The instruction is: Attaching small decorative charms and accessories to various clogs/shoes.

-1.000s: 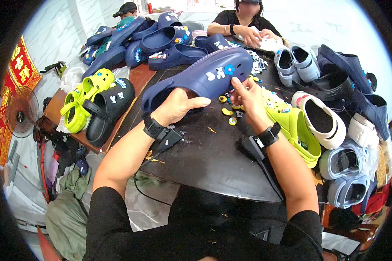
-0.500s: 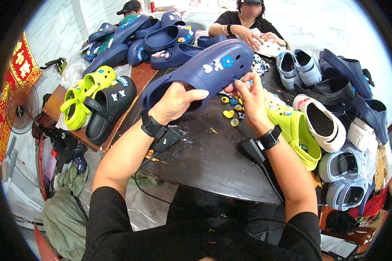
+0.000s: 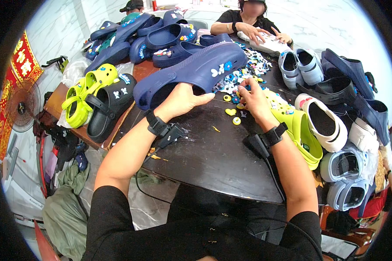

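My navy clog (image 3: 191, 65) looks like smooth matt foam, loose charms (image 3: 258, 64) are shiny plastic, black tabletop (image 3: 204, 161)'s glossy but kinda scuffed.

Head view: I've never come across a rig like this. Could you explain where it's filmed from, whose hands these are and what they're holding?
There is no robot here. A wide fisheye camera on a person's head looks down, so straight edges bend near the rim. The bare forearms are the wearer's own.

The left hand holds a navy clog, reaching into its opening. The right hand is by a scatter of small charms; whether it grips one, I can't tell.

On the dark table, yellow-green clogs stand beside the right hand, with a white shoe farther right. A black clog sits at left. Across the table is another person's hand.
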Demonstrator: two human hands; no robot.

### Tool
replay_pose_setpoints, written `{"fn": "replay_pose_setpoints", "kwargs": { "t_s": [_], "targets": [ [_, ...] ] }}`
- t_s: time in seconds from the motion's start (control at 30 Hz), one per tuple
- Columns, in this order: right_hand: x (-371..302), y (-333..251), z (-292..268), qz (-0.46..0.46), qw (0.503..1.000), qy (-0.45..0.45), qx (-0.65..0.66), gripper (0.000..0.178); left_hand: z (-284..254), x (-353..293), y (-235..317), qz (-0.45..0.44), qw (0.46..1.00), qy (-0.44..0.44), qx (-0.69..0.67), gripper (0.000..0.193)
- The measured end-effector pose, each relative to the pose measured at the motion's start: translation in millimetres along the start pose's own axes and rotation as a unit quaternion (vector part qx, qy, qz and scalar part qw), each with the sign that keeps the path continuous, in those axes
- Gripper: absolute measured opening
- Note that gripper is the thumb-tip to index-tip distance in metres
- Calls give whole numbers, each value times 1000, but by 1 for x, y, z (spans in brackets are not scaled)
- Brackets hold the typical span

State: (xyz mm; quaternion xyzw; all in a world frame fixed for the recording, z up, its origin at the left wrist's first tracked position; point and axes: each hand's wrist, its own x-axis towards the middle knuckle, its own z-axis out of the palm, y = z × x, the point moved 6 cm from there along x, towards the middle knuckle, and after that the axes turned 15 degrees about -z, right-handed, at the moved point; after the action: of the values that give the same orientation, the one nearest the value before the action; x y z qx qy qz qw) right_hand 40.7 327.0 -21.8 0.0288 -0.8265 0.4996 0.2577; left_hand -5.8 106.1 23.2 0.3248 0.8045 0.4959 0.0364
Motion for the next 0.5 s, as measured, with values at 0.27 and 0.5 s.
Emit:
{"fn": "replay_pose_setpoints", "kwargs": {
  "t_s": [0.27, 0.5],
  "targets": [
    [3, -30, -7, -255, 947, 61, -187, 27, 6, -1, 5, 23, 1000, -13, 17, 71],
    [-8, -47, 8, 51, 985, 38, 159, 40, 18, -9, 11, 104, 992, -72, 4, 72]
  ]
}}
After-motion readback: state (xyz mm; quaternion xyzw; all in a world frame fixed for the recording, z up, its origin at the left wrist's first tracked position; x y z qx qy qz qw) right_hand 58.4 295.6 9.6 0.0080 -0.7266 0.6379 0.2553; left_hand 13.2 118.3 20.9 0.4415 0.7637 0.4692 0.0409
